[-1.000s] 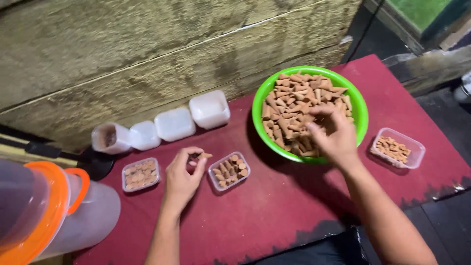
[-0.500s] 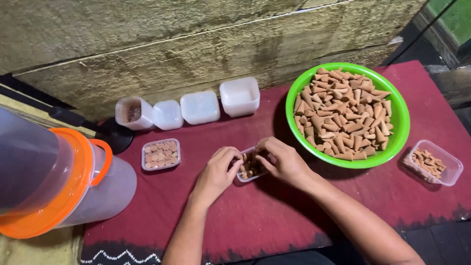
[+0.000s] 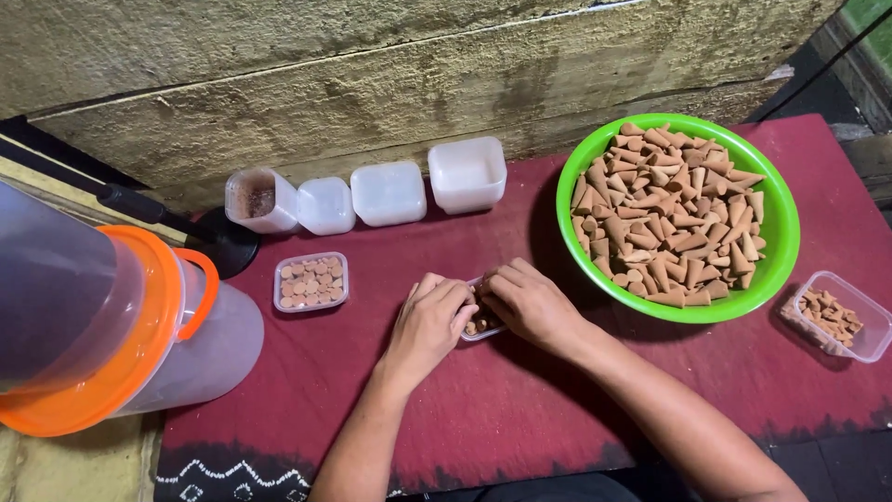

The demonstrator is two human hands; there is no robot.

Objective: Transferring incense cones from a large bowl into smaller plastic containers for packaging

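My left hand point(image 3: 430, 321) and my right hand point(image 3: 526, 302) meet over a small clear plastic box point(image 3: 483, 325) of brown cones on the dark red cloth point(image 3: 520, 418). Fingers of both hands curl into the box and hide most of it; only a few cones show between them. A large green bowl point(image 3: 776, 260) heaped with brown cones point(image 3: 669, 214) stands to the right of my right hand.
A filled small box point(image 3: 311, 281) lies to the left, another point(image 3: 836, 316) at the far right. Several white plastic tubs point(image 3: 390, 192) line the wooden wall. A clear jug with an orange rim point(image 3: 121, 325) lies at the left edge.
My right hand left the green bowl and came down to the small box beside my left hand. Both hands now work inside it; the view shifted slightly.
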